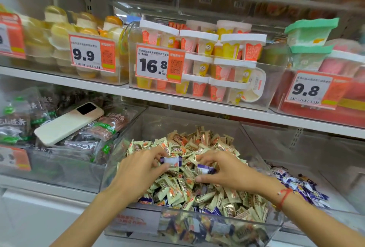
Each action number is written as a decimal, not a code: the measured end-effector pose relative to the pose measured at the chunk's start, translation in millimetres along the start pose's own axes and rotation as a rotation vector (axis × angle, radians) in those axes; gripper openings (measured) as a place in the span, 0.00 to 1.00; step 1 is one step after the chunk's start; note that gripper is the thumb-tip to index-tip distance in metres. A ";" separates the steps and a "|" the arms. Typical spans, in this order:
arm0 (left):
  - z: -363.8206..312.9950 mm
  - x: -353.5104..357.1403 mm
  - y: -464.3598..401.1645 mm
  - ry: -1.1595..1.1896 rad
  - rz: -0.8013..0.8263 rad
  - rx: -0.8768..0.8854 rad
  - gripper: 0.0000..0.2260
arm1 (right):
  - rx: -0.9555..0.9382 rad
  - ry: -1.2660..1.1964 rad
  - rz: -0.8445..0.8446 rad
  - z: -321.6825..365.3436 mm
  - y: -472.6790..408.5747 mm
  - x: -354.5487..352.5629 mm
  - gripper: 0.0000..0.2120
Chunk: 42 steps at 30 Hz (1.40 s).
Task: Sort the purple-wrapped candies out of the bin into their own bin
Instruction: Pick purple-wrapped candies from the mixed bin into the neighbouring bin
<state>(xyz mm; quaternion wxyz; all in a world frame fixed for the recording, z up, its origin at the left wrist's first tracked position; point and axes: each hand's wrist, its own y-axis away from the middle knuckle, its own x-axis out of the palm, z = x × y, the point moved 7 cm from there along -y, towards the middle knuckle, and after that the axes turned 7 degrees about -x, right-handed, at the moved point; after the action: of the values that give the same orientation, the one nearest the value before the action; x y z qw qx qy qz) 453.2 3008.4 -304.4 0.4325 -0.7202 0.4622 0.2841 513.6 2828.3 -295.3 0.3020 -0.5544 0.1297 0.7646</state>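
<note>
We see left hand (146, 164) pinching one purple-wrapped candy (171, 161) | right hand (223, 169) pinching another purple-wrapped candy (205, 169), both above the mixed bin (138, 225) | risk: the slippery wrapper may slip and fall back among the cream candies (207, 142) before reaching the purple bin (300, 183) at shelf right.

Price tag "16.8" (159, 64) on the clear cup bin, upper shelf; small "500g" under the digits, Chinese line above unreadable at this blur. Left of it, tag "9.9" (92, 53) on the jelly bin. Right of it, tag "9.8" (312, 89). Cups (207, 46) behind the 16.8 tag carry a small "6".
</note>
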 end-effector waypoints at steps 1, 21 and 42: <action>-0.4 -0.5 -0.1 0.090 0.006 -0.024 0.09 | 0.024 -0.103 -0.065 0.5 4.2 -2.9 0.14; -86.6 67.7 7.1 -0.044 0.559 0.275 0.20 | 0.285 0.018 -0.771 -65.0 142.2 -72.8 0.05; -25.3 25.2 -6.1 -0.434 0.111 0.191 0.16 | -0.081 0.205 -0.435 22.5 60.7 -46.0 0.09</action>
<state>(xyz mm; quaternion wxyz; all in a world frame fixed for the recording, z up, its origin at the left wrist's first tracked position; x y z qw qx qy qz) 469.3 2976.6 -310.8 0.5714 -0.5715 0.4222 0.4107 468.9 2778.0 -253.0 0.4224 -0.6555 0.0067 0.6260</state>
